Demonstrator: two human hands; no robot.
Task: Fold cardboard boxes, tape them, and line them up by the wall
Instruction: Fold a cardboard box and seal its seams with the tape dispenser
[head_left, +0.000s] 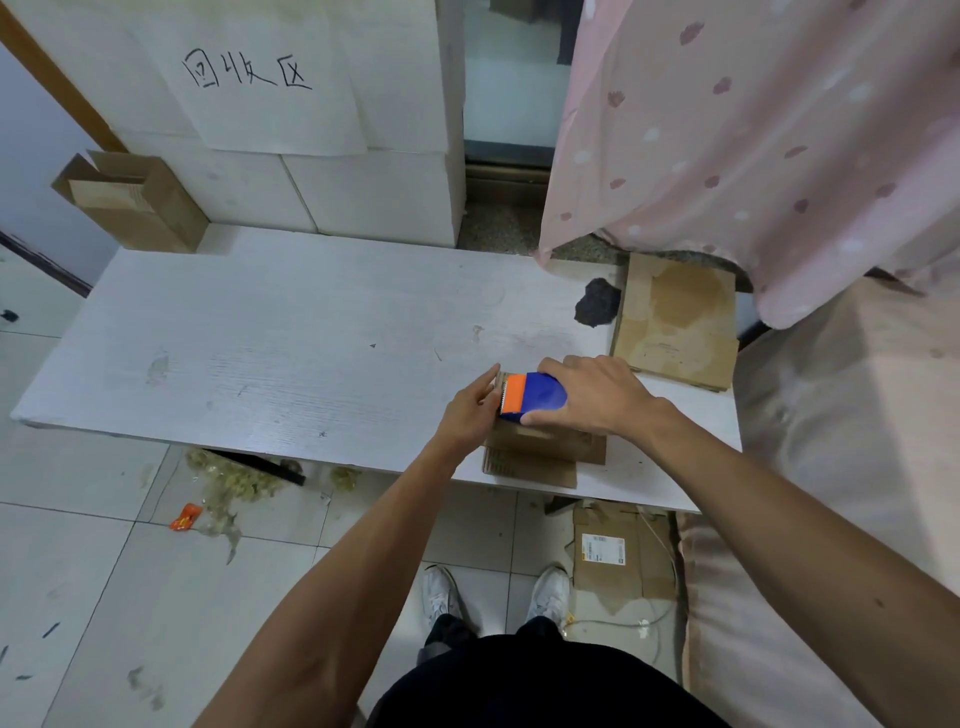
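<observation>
A small cardboard box stands at the near edge of the white table. My right hand grips a blue tape dispenser with an orange blade guard on top of the box. My left hand presses against the box's left side beside the dispenser's blade, fingers pinched at the tape end. A folded brown box stands at the far left against the wall.
Flattened cardboard sheets lie at the table's right end beside a dark crumpled lump. White blocks with a paper sign stand behind the table. A pink curtain hangs on the right. Cardboard, debris and an orange wrapper litter the floor.
</observation>
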